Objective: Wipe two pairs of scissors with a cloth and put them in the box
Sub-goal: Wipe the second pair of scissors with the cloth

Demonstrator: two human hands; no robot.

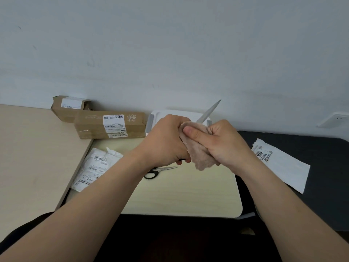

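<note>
1. At your far left lies the beige desk [28, 148]. Two cardboard boxes [90, 125] with shipping labels sit at its back edge against the wall.
2. Just right of the desk, a white parcel bag [94, 167] covered in barcode labels rests on the left edge of the pale table [179, 195].
3. The second scissors [158, 171], black-handled with blades closed, lie flat on the pale table. They sit below your left wrist, tips pointing right, and nothing touches them.
4. Your left hand [164, 140] is raised above the table with its fingers curled tight around the handle end of the first scissors [209, 110]. Only a sliver of dark handle shows under the fingers.
5. The blade of the first scissors rises up and to the right out of your hands, with its tip against the wall.
6. The cloth [200, 154], beige and fuzzy, is wrapped round the lower blade between your hands, and its loose end hangs down.
7. Your right hand [222, 144] pinches the cloth, thumb pressed on top and fingers curled beneath.
8. The white box [170, 112] stands behind your hands at the table's far edge, mostly hidden.
9. At your right, a white labelled packet [283, 165] lies on the dark surface [302, 144].
</note>
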